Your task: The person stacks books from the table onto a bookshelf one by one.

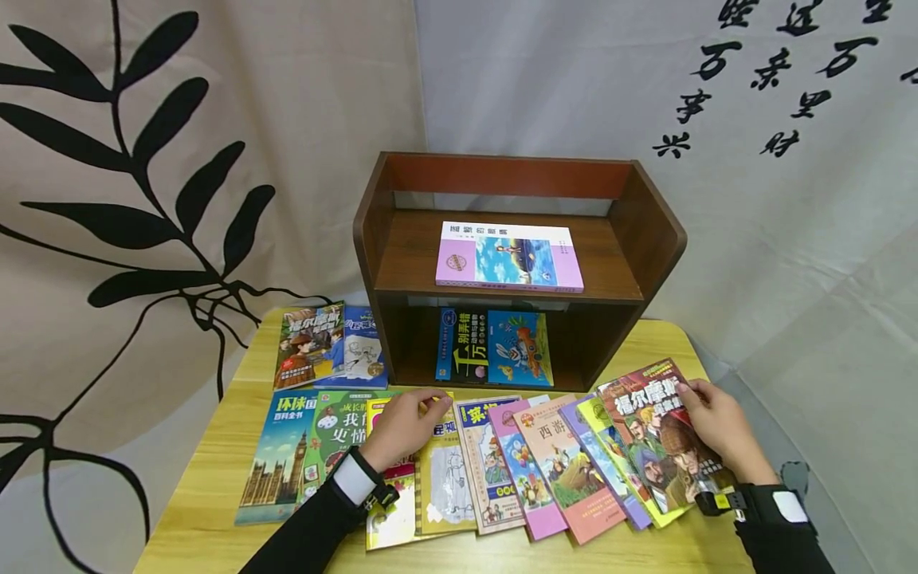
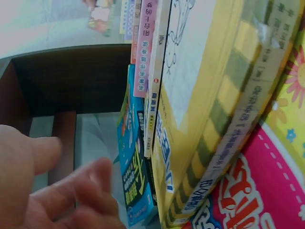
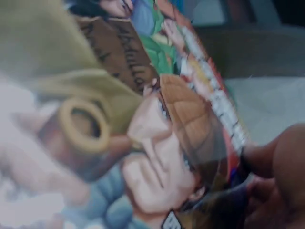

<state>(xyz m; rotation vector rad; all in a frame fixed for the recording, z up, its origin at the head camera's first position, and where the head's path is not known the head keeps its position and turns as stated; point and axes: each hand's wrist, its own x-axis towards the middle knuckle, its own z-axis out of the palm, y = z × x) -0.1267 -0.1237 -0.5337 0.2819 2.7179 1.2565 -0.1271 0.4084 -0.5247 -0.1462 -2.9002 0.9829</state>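
Observation:
At the right end of a fanned row of books, my right hand pinches the right edge of a dark red comic book. The right wrist view shows thumb and fingers on the edge of its glossy cover. A yellow-green book lies partly under it. My left hand hovers over a yellow book and a pink-and-yellow book. Its fingers are loosely bent. In the left wrist view, the left thumb and fingers stand apart with nothing between them.
Behind the row stands a brown two-tier wooden shelf. A lilac book lies on its upper board; a blue book and a black-green one are on the lower level. More books, including a teal one, lie left on the wooden table.

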